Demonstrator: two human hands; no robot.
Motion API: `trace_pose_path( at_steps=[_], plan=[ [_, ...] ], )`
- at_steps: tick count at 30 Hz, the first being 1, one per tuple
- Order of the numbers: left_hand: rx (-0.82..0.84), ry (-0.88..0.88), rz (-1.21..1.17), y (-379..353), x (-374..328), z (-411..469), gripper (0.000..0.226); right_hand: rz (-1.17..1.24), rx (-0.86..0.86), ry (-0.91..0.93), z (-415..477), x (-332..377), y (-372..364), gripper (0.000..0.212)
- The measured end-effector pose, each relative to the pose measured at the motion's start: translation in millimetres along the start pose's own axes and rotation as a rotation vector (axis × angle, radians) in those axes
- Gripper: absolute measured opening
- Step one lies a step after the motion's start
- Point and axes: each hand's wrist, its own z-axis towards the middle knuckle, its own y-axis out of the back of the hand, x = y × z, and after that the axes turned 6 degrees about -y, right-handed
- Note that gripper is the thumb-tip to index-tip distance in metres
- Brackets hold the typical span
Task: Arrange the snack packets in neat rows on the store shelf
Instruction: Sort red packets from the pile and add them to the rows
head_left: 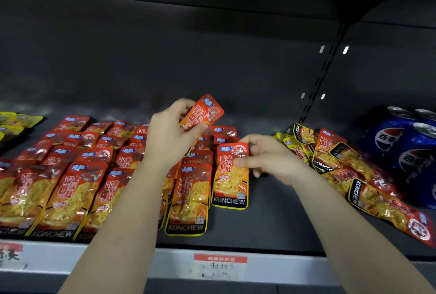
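Observation:
Orange-red snack packets (70, 187) lie in overlapping rows across the left and middle of the dark shelf (278, 220). My left hand (168, 138) holds one packet (204, 112) tilted up above the rows. My right hand (266, 158) pinches the top of another packet (231, 175) that lies flat at the right end of the rows. A loose heap of the same packets (349, 166), some yellow-edged, sprawls to the right of my right hand.
Blue Pepsi cans (405, 149) stand at the far right behind the heap. Yellow packets (14, 123) sit at the far left. A price label strip (220, 266) runs along the shelf's front edge. A slotted upright (323, 74) rises on the back wall.

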Motion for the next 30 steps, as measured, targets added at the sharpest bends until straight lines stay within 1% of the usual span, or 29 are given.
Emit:
trace_pose_path(
  at_steps=[3, 8, 12, 23, 30],
  plan=[
    [-0.015, -0.015, -0.013, 0.3, -1.0, -0.1, 0.039, -0.14, -0.048, 0.063, 1.3, -0.5, 0.4, 0.031],
    [-0.016, -0.024, -0.024, 0.6, -3.1, -0.4, 0.047, -0.342, -0.109, 0.143, 3.1, -3.6, 0.5, 0.04],
    [-0.025, -0.008, -0.095, 1.6, -4.2, -2.0, 0.052, -0.362, -0.094, 0.181, 3.5, -5.4, -2.1, 0.038],
    [-0.022, 0.035, -0.207, 1.7, -6.8, -2.1, 0.054, -0.421, -0.096, 0.216, 3.3, -5.6, -2.7, 0.035],
    [0.0, 0.086, -0.43, 0.8, -9.3, -2.9, 0.061, -0.432, -0.111, 0.218, 3.9, -8.1, -1.6, 0.041]
  ],
)
